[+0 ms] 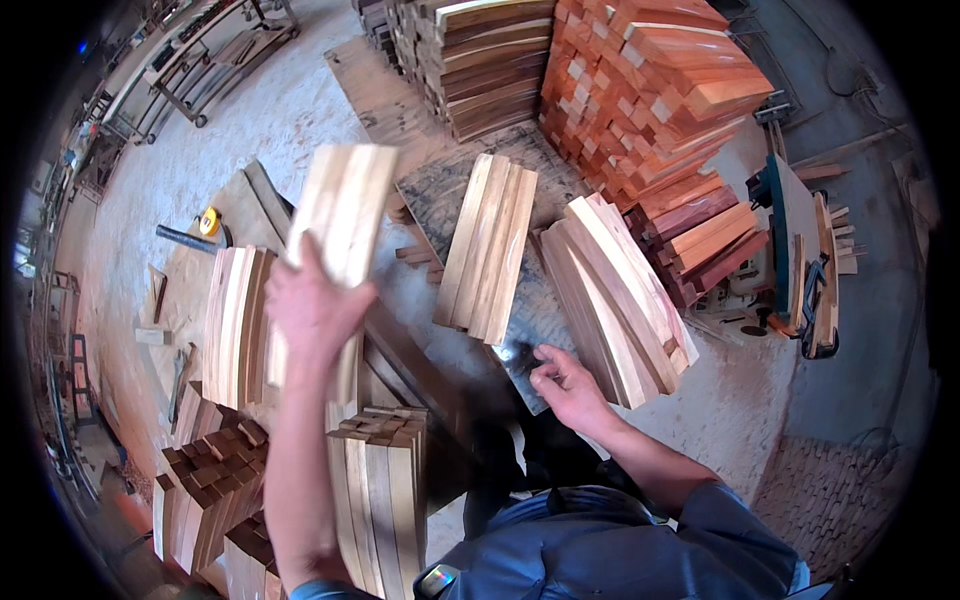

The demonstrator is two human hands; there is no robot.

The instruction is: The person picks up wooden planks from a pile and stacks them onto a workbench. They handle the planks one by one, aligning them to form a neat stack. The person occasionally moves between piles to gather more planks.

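Observation:
My left hand [318, 305] is wrapped over a light-coloured group of wooden strips [345, 205], tilted up and slightly blurred. More pale strips [235, 325] stand close to its left. My right hand [570, 390] is closed, with thumb and forefinger together, just below the near end of a small row of pale strips [487, 245]. A bright glint shows beside its fingertips; whether the hand holds anything there I cannot make out. To the right of that row leans a larger stack of pale and brownish strips [615, 300], apart from the hand.
Tall stacks of reddish blocks [640, 90] and brown boards [495, 70] stand at the back. A yellow tape measure [209, 222] lies at the left. Upright strip bundles [385, 500] and dark-ended pieces [215, 465] stand near my left arm. A wheeled rack [185, 85] is far left.

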